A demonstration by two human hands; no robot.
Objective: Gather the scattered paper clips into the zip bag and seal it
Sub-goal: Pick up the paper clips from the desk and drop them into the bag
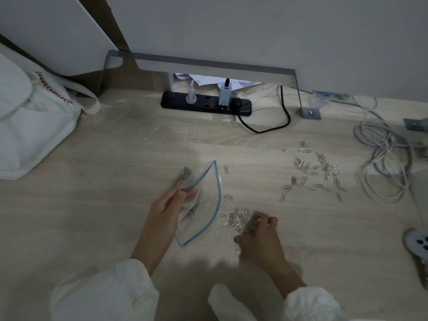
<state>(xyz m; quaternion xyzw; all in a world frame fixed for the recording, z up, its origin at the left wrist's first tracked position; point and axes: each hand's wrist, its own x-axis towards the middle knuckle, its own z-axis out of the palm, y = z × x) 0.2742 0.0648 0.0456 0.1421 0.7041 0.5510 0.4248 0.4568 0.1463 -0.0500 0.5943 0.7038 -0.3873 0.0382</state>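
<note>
Spreading under everything is one pale wood-grain surface (115,216). One zip bag (208,218) lies near its middle and serves as the marker for all the rest.

Far to the left of the zip bag slumps one white tote bag (34,135) with red stitching. Beyond the zip bag, against the wall, runs one grey metal frame (208,62). Well to the right of the zip bag lies one loose coil of pale cable (382,177). One black power strip (206,105) sits straight beyond the zip bag, below the frame, with three plugs (224,93) in it.

The zip bag is clear with blue zip lines, and its mouth gapes toward the right. Two white sleeves (104,295) enter from the near side of it.

The left hand (171,205) pinches the left lip of the mouth between thumb and fingers, holding the bag open. Just to the right of the bag, the right hand (259,232) has its fingers curled round a blurred bunch of clips.

The paper clips (312,172) fall into three groups outside the bag. Several dozen are scattered well to its right, too many to count exactly. A small heap touches the right hand, and a few strays lie beside the bag's zip edge. More show through the plastic inside the bag.
</note>
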